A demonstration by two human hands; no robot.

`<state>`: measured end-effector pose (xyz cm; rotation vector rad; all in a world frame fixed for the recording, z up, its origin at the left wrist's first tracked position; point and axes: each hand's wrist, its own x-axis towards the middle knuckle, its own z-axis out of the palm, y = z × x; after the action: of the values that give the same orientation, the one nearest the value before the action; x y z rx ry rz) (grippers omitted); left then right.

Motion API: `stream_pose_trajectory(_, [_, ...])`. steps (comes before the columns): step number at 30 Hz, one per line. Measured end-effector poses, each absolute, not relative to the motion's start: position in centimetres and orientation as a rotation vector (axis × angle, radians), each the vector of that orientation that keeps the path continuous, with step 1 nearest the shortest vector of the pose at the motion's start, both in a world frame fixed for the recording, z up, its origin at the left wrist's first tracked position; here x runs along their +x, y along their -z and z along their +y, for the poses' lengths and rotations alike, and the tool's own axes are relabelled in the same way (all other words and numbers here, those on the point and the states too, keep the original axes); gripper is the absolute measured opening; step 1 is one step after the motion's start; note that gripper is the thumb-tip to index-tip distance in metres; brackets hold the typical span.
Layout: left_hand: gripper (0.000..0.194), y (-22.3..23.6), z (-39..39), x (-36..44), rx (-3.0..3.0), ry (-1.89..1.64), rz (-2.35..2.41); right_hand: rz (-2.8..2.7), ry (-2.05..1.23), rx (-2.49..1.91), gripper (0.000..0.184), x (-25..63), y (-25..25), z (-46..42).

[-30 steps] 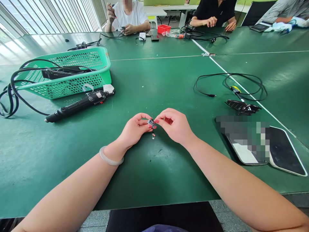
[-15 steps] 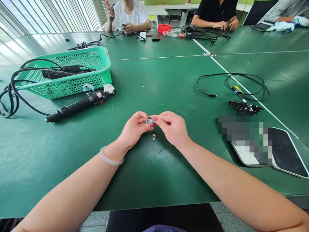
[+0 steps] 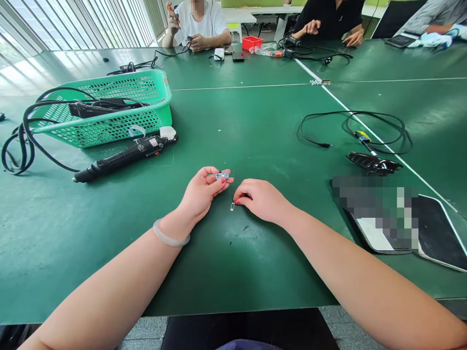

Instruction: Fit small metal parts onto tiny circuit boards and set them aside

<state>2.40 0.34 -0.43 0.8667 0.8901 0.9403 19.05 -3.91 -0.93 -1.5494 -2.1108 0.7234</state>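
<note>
My left hand (image 3: pixel 199 193) pinches a small circuit board (image 3: pixel 221 176) between thumb and fingers, a little above the green table (image 3: pixel 204 272). To its right and lower, my right hand (image 3: pixel 263 199) has its thumb and index fingertips together at the table surface. They are at the upper end of a tiny pale rectangular piece (image 3: pixel 232 207) with an opening in it, which lies on the table. Whether the fingertips grip this piece or something too small to see, I cannot make out.
A green basket (image 3: pixel 166 107) with black cables stands at the left, a black electric screwdriver (image 3: pixel 124 158) before it. On the right lie a coiled cable (image 3: pixel 386 115), a black plastic part (image 3: pixel 374 163) and a phone (image 3: pixel 443 233). Other people sit across the table.
My right hand has left the circuit board and come down to the tiny piece on the table. My left hand keeps the board, shifted slightly left and up.
</note>
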Motion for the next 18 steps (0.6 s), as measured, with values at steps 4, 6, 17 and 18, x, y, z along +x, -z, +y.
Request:
stream_pose_trajectory(4, [0.023, 0.5, 0.33, 2.42, 0.896, -0.926, 0.893, -2.107, -0.687, -1.509, 0.018, 19.26, 1.18, -3.71])
stream_pose_trajectory(6, [0.025, 0.68, 0.3, 2.42, 0.926, -0.922, 0.881, -2.064, -0.684, -1.488, 0.018, 19.45, 1.2, -3.68])
stream_pose_trajectory(17, [0.031, 0.82, -0.16, 2.63, 1.134, -0.829, 0.858, -1.509, -0.676, -1.409, 0.013, 18.89, 0.38, -4.22])
stream_pose_trajectory(18, [0.03, 0.8, -0.18, 2.64, 1.143, -0.831, 0.862, -1.509, -0.668, -1.411, 0.013, 18.71, 0.39, -4.27])
